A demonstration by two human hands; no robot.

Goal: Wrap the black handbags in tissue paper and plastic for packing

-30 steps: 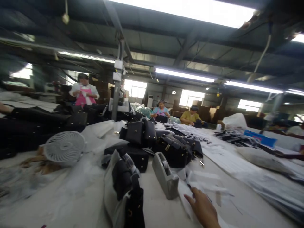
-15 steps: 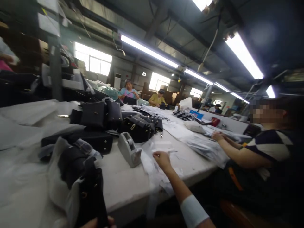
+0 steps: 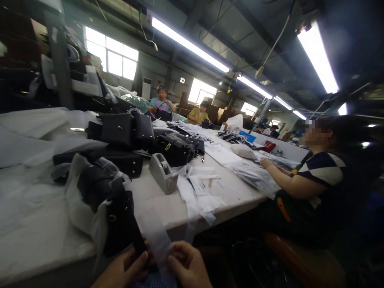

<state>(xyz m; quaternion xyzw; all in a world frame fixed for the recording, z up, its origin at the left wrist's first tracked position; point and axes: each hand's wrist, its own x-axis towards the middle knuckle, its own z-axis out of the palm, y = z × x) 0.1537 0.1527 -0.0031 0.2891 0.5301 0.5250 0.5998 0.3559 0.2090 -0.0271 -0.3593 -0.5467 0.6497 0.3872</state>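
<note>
Low in the view, my left hand [image 3: 121, 269] pinches the end of a black strap [image 3: 138, 242]. That strap runs up to a black handbag [image 3: 117, 224], which lies at the table's near edge, partly wrapped in white sheet. Close beside it, my right hand [image 3: 189, 264] grips a thin, translucent white strip [image 3: 155, 234] between thumb and fingers. The strip's free end stands up, slanting left, and its lower end lies between my hands. More white strips [image 3: 187, 192] lie on the table and hang over its edge. A grey tape dispenser [image 3: 163, 174] sits beyond the bag.
Several black bags [image 3: 117, 130] are heaped across the table [image 3: 156, 204]. White sheeting [image 3: 30, 140] spreads over the left side. At right a co-worker [image 3: 318, 172] handles clear plastic packets [image 3: 255, 178]. Two people sit at the far end. A brown seat [image 3: 300, 256] is at lower right.
My right hand has come back from the white strips by the tape dispenser, bringing one strip down beside my left hand. My left hand shows more fully, still at the strap.
</note>
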